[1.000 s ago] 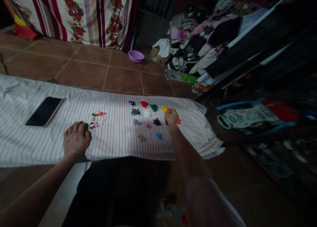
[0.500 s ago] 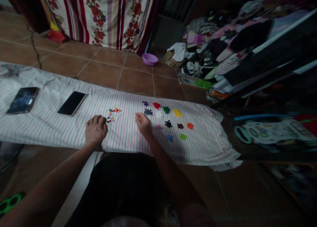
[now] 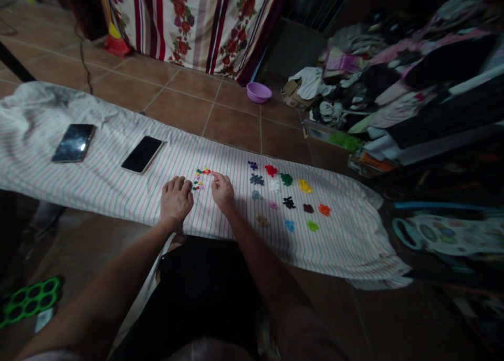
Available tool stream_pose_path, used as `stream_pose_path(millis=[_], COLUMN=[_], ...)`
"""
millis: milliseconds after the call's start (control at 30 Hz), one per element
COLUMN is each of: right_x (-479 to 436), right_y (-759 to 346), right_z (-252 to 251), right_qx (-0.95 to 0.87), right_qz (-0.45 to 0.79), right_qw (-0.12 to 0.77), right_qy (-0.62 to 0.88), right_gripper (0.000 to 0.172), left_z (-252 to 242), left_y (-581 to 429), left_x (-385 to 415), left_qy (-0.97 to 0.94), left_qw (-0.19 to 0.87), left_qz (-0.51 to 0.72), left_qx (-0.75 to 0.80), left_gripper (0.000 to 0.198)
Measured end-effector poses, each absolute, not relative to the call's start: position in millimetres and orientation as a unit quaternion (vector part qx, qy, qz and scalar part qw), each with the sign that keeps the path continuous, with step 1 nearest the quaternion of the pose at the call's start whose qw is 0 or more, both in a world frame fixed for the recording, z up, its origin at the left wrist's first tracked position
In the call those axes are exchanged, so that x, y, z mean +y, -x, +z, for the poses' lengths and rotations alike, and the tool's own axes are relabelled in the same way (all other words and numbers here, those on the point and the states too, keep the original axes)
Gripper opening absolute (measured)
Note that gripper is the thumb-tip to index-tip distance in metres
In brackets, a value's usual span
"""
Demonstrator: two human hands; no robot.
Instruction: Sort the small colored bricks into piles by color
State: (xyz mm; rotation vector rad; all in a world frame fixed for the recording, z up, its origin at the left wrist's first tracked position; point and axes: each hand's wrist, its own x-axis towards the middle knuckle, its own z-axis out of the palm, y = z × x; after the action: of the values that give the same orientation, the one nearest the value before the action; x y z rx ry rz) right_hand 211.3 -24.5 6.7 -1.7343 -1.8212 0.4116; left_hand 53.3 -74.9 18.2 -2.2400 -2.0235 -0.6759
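Observation:
My left hand [image 3: 177, 199] lies flat on the striped cloth [image 3: 220, 219], fingers stretched out. Just beyond its fingertips, a curved row of tiny coloured pieces [image 3: 203, 170] in red, yellow, green, pink and white bends round on the cloth. At the right end of that row is my right hand [image 3: 222, 191], thumb and forefinger pinched together. What it holds, if anything, is too small to make out. To its right lie small piles sorted by colour, among them a red pile [image 3: 271, 170], a dark green pile [image 3: 286, 179], a yellow pile [image 3: 304, 186] and a black pile [image 3: 289, 202].
Two phones, a dark one [image 3: 74, 142] and a black-screened one [image 3: 142, 154], lie on the cloth to the left. Beyond the long surface a purple basin [image 3: 259, 92] stands on the tiled floor. Heaped clothes [image 3: 354, 67] fill the back right.
My right hand has moved left from near the piles to the end of the curved row. My left hand stays flat beside the row. The whole view has shifted.

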Motion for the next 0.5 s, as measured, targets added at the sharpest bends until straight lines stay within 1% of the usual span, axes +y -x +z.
stream_pose_path(millis=[167,267,367,500], right_x=[-9.5,-5.1,-4.6,-7.0], right_y=[-203.5,-201.6,-200.8,-200.6], right_z=[18.5,22.6,23.4,19.5], right_qx=[-0.661,-0.670,-0.681,-0.685], right_qz=[0.157,0.159,0.158,0.148], right_qw=[0.183,0.131,0.118,0.144], right_qy=[0.711,0.713,0.705,0.698], right_gripper=[0.040,0.044,0.041,0.035], left_z=[17.4,17.2,17.8,18.0], left_y=[-53.8,-53.9,-53.7,-53.3], left_x=[-75.3,-75.5,-75.5,-75.3], left_qy=[0.722,0.721,0.722,0.722], left_qw=[0.030,0.033,0.032,0.027], left_qz=[-0.218,-0.219,-0.218,-0.222], left_qx=[-0.656,-0.656,-0.656,-0.654], left_gripper=[0.026,0.026,0.026,0.027])
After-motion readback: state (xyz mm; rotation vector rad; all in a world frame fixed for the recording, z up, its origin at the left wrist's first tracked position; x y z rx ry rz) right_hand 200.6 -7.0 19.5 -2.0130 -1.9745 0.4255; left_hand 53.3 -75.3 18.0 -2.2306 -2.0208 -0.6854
